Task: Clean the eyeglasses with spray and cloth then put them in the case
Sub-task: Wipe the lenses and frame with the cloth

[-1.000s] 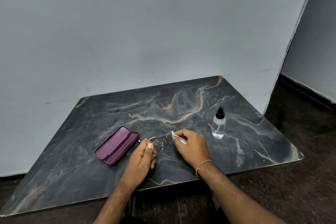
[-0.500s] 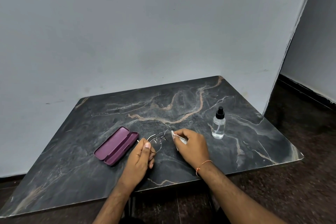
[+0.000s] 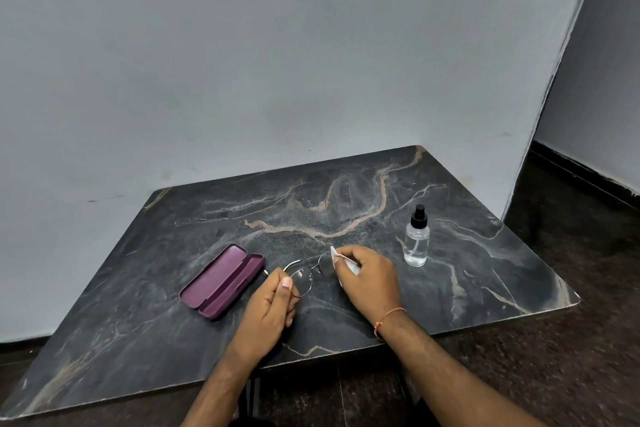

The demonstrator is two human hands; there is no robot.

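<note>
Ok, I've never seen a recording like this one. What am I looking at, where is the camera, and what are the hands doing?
There is no machine here: a person wears a wide-angle camera on the head, looking forward and down at their own two bare hands over a dark marble table. The left hand grips the eyeglasses by one end. The right hand pinches a small white cloth against the far lens, wiping it. A purple case lies open to the left, nothing in it. A clear spray bottle with a black cap stands upright to the right, untouched.
</note>
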